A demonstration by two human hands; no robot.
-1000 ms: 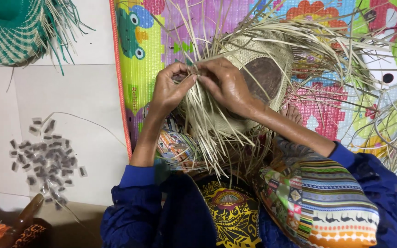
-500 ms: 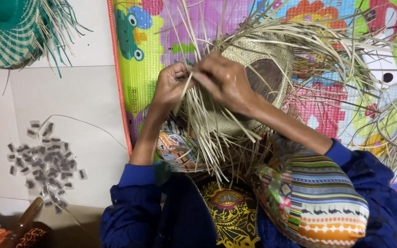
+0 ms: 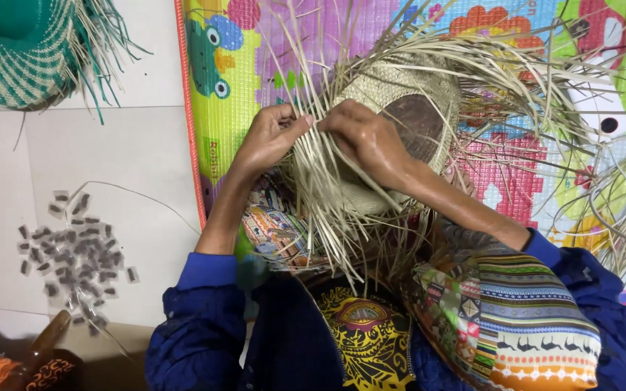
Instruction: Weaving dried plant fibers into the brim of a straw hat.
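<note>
A half-woven straw hat (image 3: 393, 94) sits over a dark round mould (image 3: 416, 124) in my lap, with long loose straw strands (image 3: 327, 210) fanning out on all sides. My left hand (image 3: 269, 136) pinches strands at the hat's near left edge. My right hand (image 3: 367, 141) lies across the weave beside it, fingers closed on strands; the fingertips of both hands almost touch. Both arms wear blue sleeves pushed up to the elbow.
A colourful cartoon play mat (image 3: 240, 65) lies under the work. A green-and-white woven hat (image 3: 16, 54) rests at the top left. Several small grey pieces (image 3: 74, 250) are scattered on the white tile floor at left. Patterned fabric (image 3: 516, 318) covers my knee.
My hands have shifted slightly along the weave and the left fingers have closed tighter on the strands. The hat has stayed in place.
</note>
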